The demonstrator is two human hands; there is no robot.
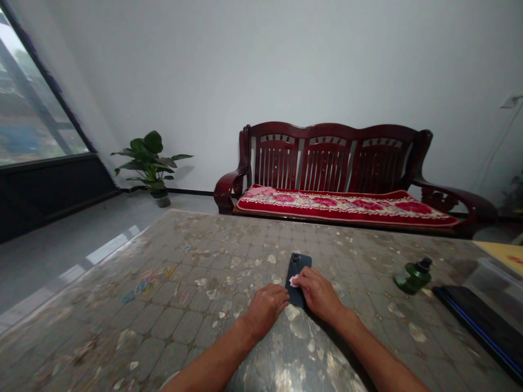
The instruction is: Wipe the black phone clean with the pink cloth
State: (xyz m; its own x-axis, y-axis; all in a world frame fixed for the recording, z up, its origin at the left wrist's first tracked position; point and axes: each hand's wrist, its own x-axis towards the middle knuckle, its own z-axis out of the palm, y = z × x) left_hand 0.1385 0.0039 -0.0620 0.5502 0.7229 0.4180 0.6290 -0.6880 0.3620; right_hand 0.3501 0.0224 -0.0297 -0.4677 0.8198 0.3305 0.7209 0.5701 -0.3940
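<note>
A dark blue phone (298,269) lies back up on the patterned table (196,305), camera end away from me. My left hand (265,310) rests closed on the table against the phone's near left edge. My right hand (316,291) pinches a small pale pink wad (293,281) and presses it on the phone's back.
A green bottle with a black cap (413,275) lies at the right. A dark flat device (478,324) and a clear box (500,280) sit at the right edge. Coloured rubber bands (149,283) lie at the left. A red wooden bench (339,174) and a potted plant (150,163) stand beyond.
</note>
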